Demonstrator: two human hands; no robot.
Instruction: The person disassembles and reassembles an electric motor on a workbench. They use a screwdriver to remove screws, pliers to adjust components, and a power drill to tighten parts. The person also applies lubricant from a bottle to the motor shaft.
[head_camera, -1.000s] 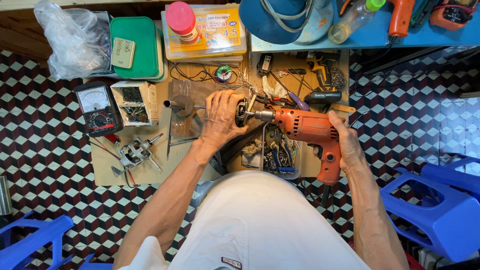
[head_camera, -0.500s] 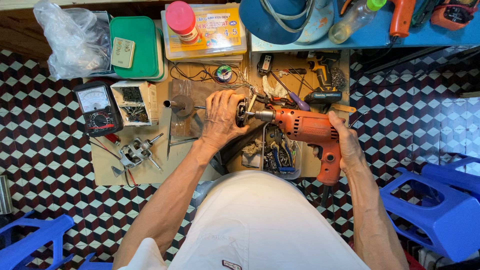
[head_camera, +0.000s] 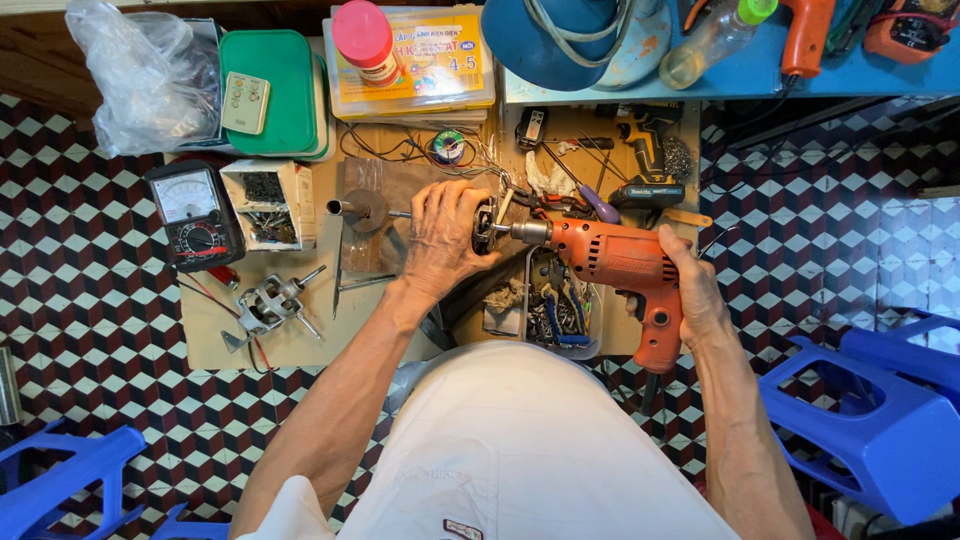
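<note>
I'm looking down at a cluttered cardboard mat (head_camera: 215, 345) on a checkered tile floor (head_camera: 80, 300), blue stools (head_camera: 880, 420) crowding both edges. My left hand (head_camera: 440, 235) is clutching the round motor part (head_camera: 484, 225); my right hand (head_camera: 690, 290) is gripping the orange drill (head_camera: 615, 262). Nothing has shifted since earlier.

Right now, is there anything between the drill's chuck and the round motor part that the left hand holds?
Nothing visible does. The orange drill, gripped by the right hand, has its chuck right at the round motor part, which the left hand covers.
</note>
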